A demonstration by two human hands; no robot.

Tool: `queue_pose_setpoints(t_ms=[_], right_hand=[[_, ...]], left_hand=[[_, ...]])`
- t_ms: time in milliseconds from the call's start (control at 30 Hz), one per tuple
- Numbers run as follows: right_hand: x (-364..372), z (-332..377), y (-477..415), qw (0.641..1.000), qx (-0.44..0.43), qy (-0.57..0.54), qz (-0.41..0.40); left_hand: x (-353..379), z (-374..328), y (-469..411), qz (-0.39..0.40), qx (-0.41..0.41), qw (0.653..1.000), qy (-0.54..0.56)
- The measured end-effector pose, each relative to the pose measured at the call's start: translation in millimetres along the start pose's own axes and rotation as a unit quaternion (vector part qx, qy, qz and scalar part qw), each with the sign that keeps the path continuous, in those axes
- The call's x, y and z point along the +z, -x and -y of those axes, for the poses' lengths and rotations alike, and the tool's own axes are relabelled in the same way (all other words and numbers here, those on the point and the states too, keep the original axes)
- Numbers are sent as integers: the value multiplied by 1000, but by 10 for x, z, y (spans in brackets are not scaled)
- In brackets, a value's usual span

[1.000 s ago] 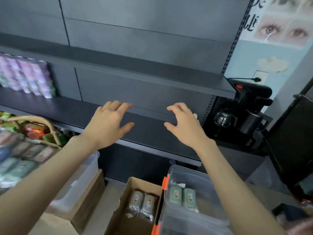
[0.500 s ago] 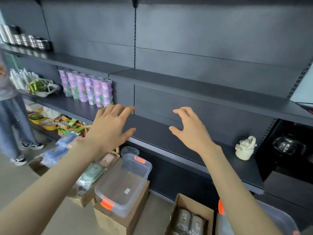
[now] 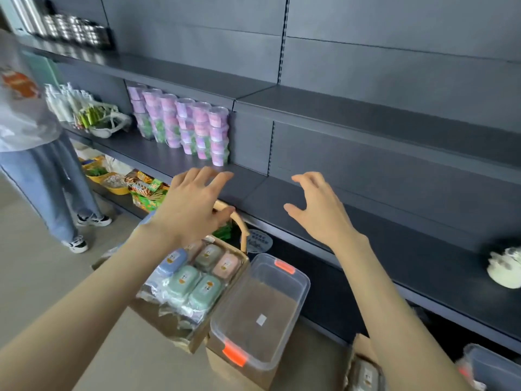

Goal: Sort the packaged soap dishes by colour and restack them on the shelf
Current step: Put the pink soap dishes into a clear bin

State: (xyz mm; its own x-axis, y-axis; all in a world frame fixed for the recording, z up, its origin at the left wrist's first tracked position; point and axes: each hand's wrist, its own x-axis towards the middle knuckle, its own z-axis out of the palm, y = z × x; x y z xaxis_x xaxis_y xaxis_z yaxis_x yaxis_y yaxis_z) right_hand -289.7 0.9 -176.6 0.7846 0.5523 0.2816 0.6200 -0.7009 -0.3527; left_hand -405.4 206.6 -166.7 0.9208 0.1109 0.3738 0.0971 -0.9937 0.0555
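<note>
Packaged soap dishes lie in a wicker basket (image 3: 244, 235) on the floor below the shelf: green ones (image 3: 205, 290), a blue one (image 3: 173, 261), a pink one (image 3: 225, 266) and a grey-green one (image 3: 208, 253). My left hand (image 3: 194, 207) hovers above the basket with fingers spread, holding nothing. Stretched out over the dark shelf (image 3: 394, 235), my right hand (image 3: 318, 210) has relaxed fingers and is empty too. More grey packaged dishes (image 3: 365, 373) sit in a cardboard box at the bottom right.
A clear plastic tub (image 3: 298, 280) with orange clips stands on a cardboard box right of the basket. Stacked pink and green cups (image 3: 194, 128) fill the shelf's left part. A white teapot (image 3: 504, 266) sits far right. A person (image 3: 33, 142) stands at the left.
My view has swung left, from the coffee machine side toward the basket and cups. Both hands stay raised, empty and spread before the shelf.
</note>
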Motion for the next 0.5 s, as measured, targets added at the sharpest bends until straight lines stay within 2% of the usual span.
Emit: queue_pose_setpoints(t_ms=[300,500], right_hand=[[1424,600,-990,997,27,-15,75],[2466,969,-1453,985,113,-56,120]], left_hand=[[807,1623,-238,77,-36,996,34],[1531,2666,-441,168,-32,981,86]])
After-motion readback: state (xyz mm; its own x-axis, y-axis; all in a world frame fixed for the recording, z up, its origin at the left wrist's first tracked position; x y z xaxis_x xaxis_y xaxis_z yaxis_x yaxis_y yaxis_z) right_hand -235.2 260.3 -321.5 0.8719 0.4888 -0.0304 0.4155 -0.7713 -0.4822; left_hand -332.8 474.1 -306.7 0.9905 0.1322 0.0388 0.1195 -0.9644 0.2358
